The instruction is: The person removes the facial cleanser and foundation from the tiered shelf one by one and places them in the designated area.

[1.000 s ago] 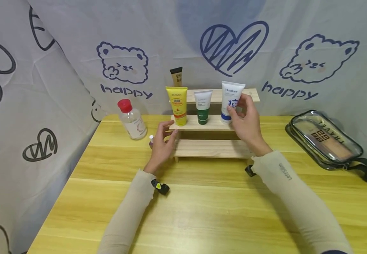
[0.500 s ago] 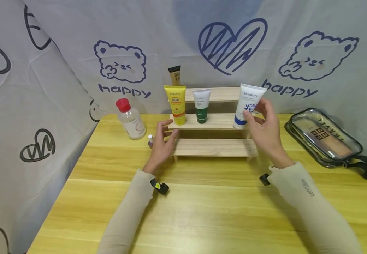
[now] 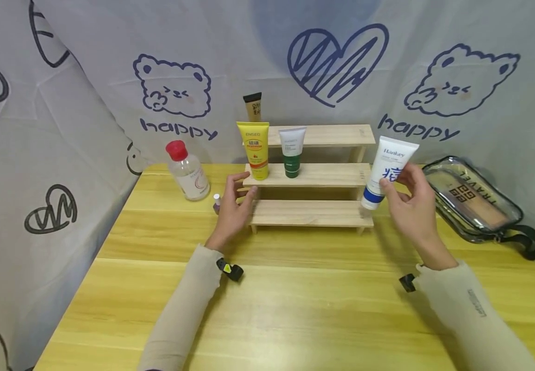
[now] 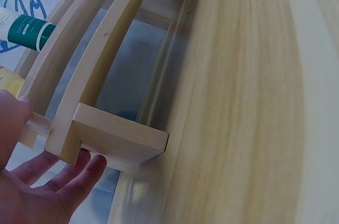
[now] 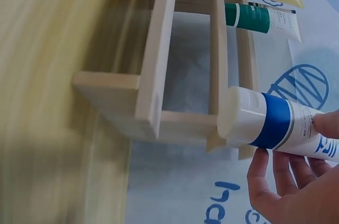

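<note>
My right hand point(image 3: 414, 208) grips a white squeeze tube point(image 3: 390, 165) with a blue band, thumb on its front and fingers behind. The tube leans, cap down, just off the right end of a three-tier wooden shelf rack point(image 3: 311, 212). My left hand point(image 3: 234, 211) holds the rack's left end, its thumb and fingers around the end of the tiers point(image 4: 74, 123). A yellow tube point(image 3: 256, 152) and a smaller white-and-green tube point(image 3: 292, 153) stand cap down on the middle tier. A tan tube with a black end point(image 3: 253, 107) rises behind the yellow one, its lower part hidden.
Left of the rack stands a clear bottle with a red cap point(image 3: 188, 172). A small white-capped bottle point(image 3: 217, 202) is partly hidden beside my left hand. At the right lies a clear travel pouch point(image 3: 476, 198) with a black strap. A printed cloth point(image 3: 248, 56) hangs behind the table.
My right hand has carried the white tube from the middle tier rightward and toward me, past the rack's right end. The left hand stays at the rack's left end.
</note>
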Tool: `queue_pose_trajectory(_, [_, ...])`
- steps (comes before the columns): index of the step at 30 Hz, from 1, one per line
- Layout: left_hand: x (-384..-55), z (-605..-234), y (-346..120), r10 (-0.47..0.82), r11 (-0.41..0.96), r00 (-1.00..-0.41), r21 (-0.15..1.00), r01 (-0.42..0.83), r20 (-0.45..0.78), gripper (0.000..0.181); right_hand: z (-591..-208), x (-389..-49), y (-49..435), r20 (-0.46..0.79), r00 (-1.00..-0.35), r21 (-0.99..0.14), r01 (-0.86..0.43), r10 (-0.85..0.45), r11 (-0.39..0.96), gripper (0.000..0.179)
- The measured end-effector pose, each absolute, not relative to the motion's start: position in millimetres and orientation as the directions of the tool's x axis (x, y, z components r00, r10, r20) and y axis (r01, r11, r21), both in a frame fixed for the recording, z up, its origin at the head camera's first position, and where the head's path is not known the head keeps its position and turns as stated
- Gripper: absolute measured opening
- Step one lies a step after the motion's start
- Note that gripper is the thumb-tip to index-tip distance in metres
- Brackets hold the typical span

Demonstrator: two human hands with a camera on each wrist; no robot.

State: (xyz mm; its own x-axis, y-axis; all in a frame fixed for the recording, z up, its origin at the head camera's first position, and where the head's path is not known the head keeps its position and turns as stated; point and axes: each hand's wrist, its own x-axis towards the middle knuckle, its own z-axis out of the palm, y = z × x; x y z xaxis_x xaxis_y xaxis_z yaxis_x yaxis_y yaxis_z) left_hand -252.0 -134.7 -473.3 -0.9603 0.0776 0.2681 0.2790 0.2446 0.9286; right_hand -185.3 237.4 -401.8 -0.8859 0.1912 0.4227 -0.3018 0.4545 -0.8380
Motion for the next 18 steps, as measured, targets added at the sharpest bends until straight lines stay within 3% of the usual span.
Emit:
queue_pose_trajectory(11, [-256, -475, -135, 0.067, 0.268, -0.960, 0.922, 0.280, 0.272, 0.043, -415, -171, 257, 0.382, -0.907, -0.824, -0.247, 0.178, 0.511, 0.047])
queue_pose_trajectory(18, [-254, -475, -135, 0.071, 0.272, -0.960, 0.921, 0.279, 0.270, 0.042, -428, -159, 269, 0.278, -0.948, -0.804, -0.140, 0.157, 0.578, 0.050])
